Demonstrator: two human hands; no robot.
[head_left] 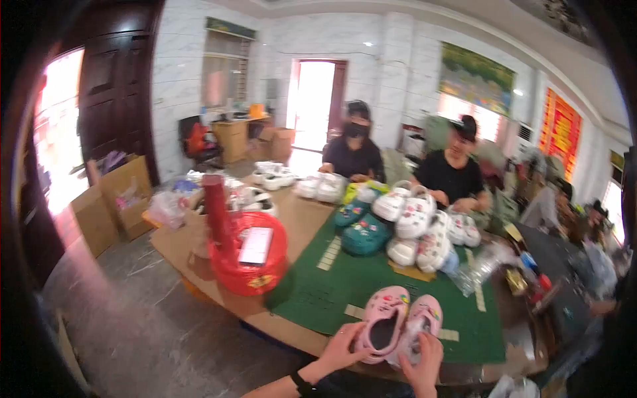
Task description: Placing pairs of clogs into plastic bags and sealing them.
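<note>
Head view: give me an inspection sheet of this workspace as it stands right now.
Surface: table with brown cardboard and a green mat patched with tape strips.
Job's things: two pink clogs at the near edge, side by side.
Clutter: heap of white clogs and teal clogs mid-table; red basket holding a white card; clear plastic bags at right.
Hands: left hand grips the left pink clog; right hand holds the right one, fingers curled on it.
Cables: nothing seen.
Surroundings: two seated people across the table, cardboard boxes on the floor, open doorway behind.
</note>
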